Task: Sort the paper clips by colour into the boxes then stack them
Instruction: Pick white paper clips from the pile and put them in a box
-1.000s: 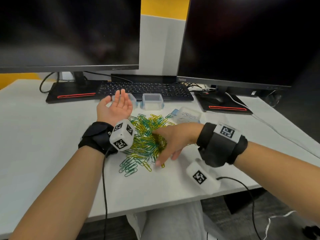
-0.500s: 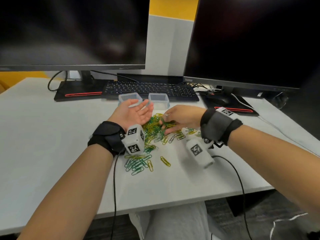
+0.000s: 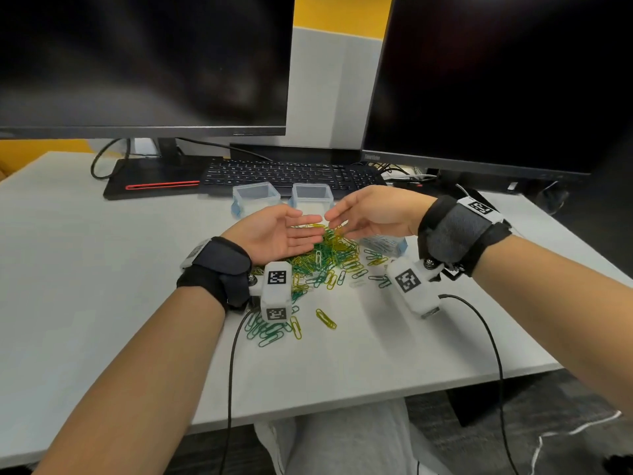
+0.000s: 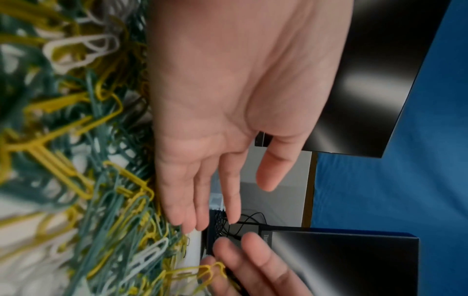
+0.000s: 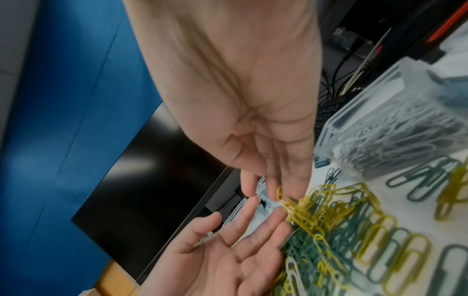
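A mixed pile of yellow, green and white paper clips (image 3: 322, 258) lies mid-desk. My left hand (image 3: 308, 231) hovers over its far edge, palm up, fingers straight and nothing in it; the left wrist view shows the bare left hand (image 4: 215, 210). My right hand (image 3: 337, 221) faces it, fingertips nearly touching. In the right wrist view the right hand (image 5: 266, 190) pinches a tangle of yellow paper clips (image 5: 301, 206) that trails down into the pile. Two empty clear boxes (image 3: 256, 197) (image 3: 311, 195) stand behind the hands. A third box (image 5: 395, 136) holds white clips.
A keyboard (image 3: 291, 173) and two dark monitors (image 3: 144, 63) (image 3: 507, 80) stand at the back of the white desk (image 3: 85, 269). Loose clips lie nearer me, a yellow one (image 3: 325, 318) and a green cluster (image 3: 267, 332). Wrist camera cables hang over the front edge.
My right hand left the pile's middle, where it lay palm down, went to the far edge and lifted yellow clips. My left hand tipped its palm toward the right hand and came closer.
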Available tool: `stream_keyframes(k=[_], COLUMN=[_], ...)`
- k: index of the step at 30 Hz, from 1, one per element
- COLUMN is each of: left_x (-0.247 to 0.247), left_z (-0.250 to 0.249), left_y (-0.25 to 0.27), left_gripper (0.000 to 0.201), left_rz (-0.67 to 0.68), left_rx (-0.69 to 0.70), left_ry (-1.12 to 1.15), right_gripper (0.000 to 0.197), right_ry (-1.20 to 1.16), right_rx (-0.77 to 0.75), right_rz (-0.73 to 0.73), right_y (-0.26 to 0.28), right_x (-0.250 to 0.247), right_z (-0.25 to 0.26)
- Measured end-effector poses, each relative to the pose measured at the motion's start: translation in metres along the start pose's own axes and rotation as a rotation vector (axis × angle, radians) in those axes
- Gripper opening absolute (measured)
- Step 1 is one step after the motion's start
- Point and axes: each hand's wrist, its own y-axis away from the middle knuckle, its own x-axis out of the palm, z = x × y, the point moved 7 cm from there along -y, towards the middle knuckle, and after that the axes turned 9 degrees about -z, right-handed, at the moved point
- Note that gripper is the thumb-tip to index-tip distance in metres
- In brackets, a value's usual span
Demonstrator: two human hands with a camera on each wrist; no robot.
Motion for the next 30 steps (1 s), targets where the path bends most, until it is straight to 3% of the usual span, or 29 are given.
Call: stream_keyframes(k=[2, 7, 10, 13, 21, 24, 28, 30], left_x=[-0.001, -0.004, -0.003, -0.001, 0.002, 0.005, 0.007, 0.008], left_z=[-0.001, -0.003, -0.001, -0.001, -0.003, -0.003, -0.001, 0.001], left_y=[-0.001, -0.003, -0.002, -0.002, -0.003, -0.002, 0.000, 0.000], left_gripper=[0.038, 0.035, 0.034, 0.034, 0.027, 0.025, 0.029, 0.031], left_rz=[-0.022, -0.055, -0.061, -0.056, -0.115, -0.098, -0.083, -0.075], left_rx=[0.026, 0.057, 0.048, 0.051, 0.118, 0.104, 0.074, 0.050], left_ry=[0.011, 0.017, 0.000, -0.042, -0.115, -0.105, -0.088, -0.109], right_gripper=[0.033, 0.018, 0.021, 0.022, 0.009, 0.008, 0.017, 0.019], right_ry=[0.089, 0.673, 0.628, 0.633, 0.691, 0.477, -0.379, -0.473], right_rx=[-0.032, -0.312, -0.272, -0.240, -0.306, -0.209, 0.155, 0.265], right_rz=[-0.044, -0.161, -0.064, -0.090, -0.069, -0.084, 0.013, 0.087], right_y=[-0.001, 0.002, 0.001, -0.006, -0.002, -0.001, 0.001, 0.009], right_x=[-0.001, 0.013, 0.040, 0.052, 0.043, 0.033, 0.023, 0.018], right_z=[0.001, 0.011, -0.004, -0.010, -0.007, -0.013, -0.035, -0.045])
